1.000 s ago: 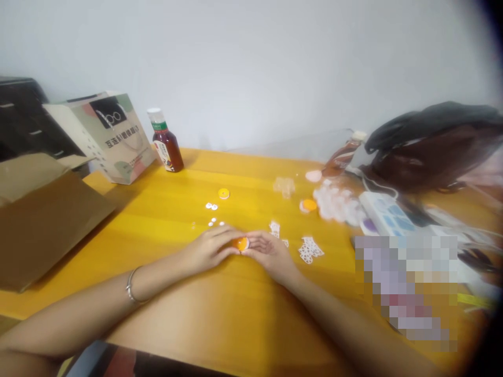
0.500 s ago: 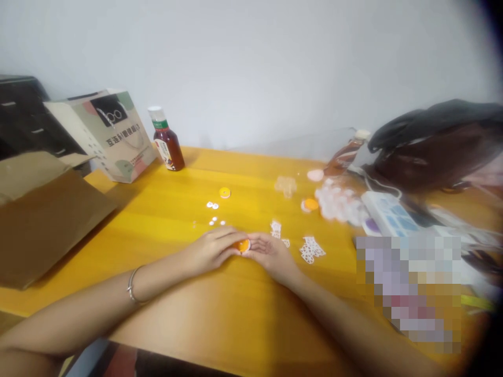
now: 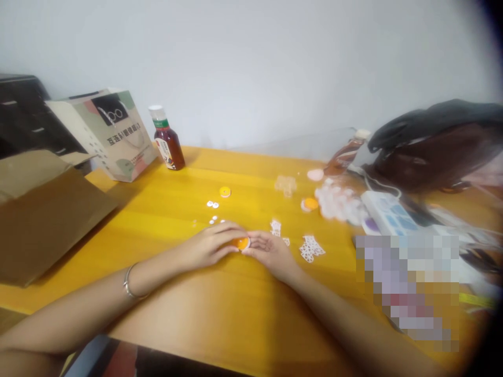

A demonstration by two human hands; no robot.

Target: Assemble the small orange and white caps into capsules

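Between my two hands is a small round orange disc (image 3: 242,243) with a white rim, tilted toward me. My left hand (image 3: 212,246) has its fingers and thumb closed on the disc's left side and covers part of it. At the other edge, the fingers and thumb of my right hand (image 3: 273,254) pinch the rim. Beyond my left hand lie several small white round pieces (image 3: 212,204) and another yellow-orange disc (image 3: 225,191). White openwork cut-out pieces (image 3: 312,248) form a pile right of my right hand, with a smaller group (image 3: 275,227) behind it.
At the left stand a cardboard box (image 3: 55,225), a printed paper bag (image 3: 121,136) and a dark red bottle (image 3: 170,146). Rightward are blurred white round pieces (image 3: 340,201), a second orange disc (image 3: 310,203), a white-and-blue box (image 3: 389,212) and a dark bag (image 3: 428,157).
Both hands stay on the orange disc in nearly the same place. My left hand and forearm have shifted very slightly.
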